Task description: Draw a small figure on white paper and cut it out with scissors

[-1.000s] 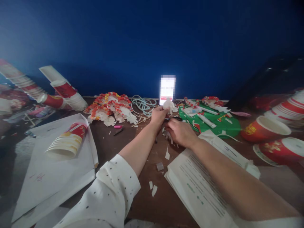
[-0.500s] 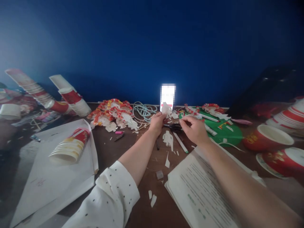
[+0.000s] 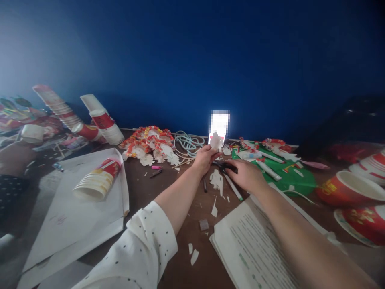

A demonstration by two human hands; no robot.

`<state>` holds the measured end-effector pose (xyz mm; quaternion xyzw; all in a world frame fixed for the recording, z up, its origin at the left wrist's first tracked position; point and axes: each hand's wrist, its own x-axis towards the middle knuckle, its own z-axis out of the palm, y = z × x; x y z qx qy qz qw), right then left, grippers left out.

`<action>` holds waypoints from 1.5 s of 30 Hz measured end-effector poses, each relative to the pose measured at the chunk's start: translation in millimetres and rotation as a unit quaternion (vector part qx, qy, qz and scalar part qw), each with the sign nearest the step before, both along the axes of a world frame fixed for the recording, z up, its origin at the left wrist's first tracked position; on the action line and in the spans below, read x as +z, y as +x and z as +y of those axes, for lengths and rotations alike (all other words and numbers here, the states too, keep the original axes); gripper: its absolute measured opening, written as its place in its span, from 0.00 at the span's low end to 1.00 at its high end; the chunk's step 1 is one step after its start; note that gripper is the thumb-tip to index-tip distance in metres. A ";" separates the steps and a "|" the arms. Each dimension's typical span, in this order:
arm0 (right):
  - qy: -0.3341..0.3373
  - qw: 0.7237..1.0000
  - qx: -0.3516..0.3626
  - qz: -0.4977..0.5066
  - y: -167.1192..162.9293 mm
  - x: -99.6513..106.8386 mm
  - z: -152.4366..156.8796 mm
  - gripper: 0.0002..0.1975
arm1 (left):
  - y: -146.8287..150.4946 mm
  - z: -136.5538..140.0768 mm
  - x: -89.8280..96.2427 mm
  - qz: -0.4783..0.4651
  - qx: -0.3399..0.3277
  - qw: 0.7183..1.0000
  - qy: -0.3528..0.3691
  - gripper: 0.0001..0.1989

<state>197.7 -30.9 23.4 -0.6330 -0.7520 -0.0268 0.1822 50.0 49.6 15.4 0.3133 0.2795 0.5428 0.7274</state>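
Note:
Between the fingers of my left hand point(image 3: 204, 158) is a small white paper cutout point(image 3: 216, 141), held up before a bright phone-like screen point(image 3: 222, 122). My right hand point(image 3: 245, 173) closes on the black handles of the scissors point(image 3: 227, 165), which lie low over the table. Part of the scissors is hidden by the fingers. Below them lies another white paper cutout point(image 3: 215, 180), beside a white marker with a green end point(image 3: 233, 186). Paper scraps point(image 3: 214, 208) are scattered nearer me.
Red-and-white paper cutouts point(image 3: 147, 140) pile up by a pale blue cord point(image 3: 188, 142). Paper cups point(image 3: 98, 180) lie on a white folder point(image 3: 69, 224) at left; red cups point(image 3: 350, 188) stand right. A printed booklet point(image 3: 249, 241) lies under my right forearm. Another person's arm point(image 3: 13, 160) shows far left.
My right hand has come down from beside the cutout onto the scissors' handles. My left hand still holds the cutout. The view has shifted slightly left.

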 end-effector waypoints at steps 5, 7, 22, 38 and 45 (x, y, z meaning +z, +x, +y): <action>-0.046 0.997 -0.010 0.054 2.7 2.2 1.9 0.15 | -1.4 0.9 -1.4 0.010 0.021 1.000 0.011 0.06; -0.069 0.996 -0.016 0.052 3.7 2.1 2.3 0.15 | -2.4 1.0 -1.1 0.015 0.031 0.999 0.010 0.07; -0.013 0.990 -0.073 0.116 6.1 0.1 5.9 0.14 | -5.3 4.2 6.1 -0.034 0.086 0.994 -0.052 0.03; -0.109 0.772 -0.044 0.625 0.5 7.0 9.2 0.18 | -2.6 6.6 -1.0 0.061 0.094 0.993 -0.036 0.08; -0.211 0.750 -0.025 0.627 4.9 13.4 5.2 0.21 | -2.0 8.4 -2.9 0.019 0.112 0.993 -0.042 0.12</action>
